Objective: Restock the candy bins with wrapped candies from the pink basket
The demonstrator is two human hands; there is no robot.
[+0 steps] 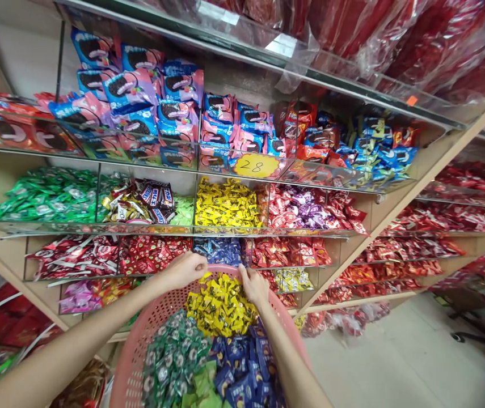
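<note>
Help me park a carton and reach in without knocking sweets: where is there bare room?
Bare floor lies right of the basket, between the bagged sweets beneath the shelves and the black wheel. A hand might pass above the shorter blue packs, under the top shelf. The basket and lower compartments are crowded.

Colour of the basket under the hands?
Pink basket, clearest in the head view.
</note>
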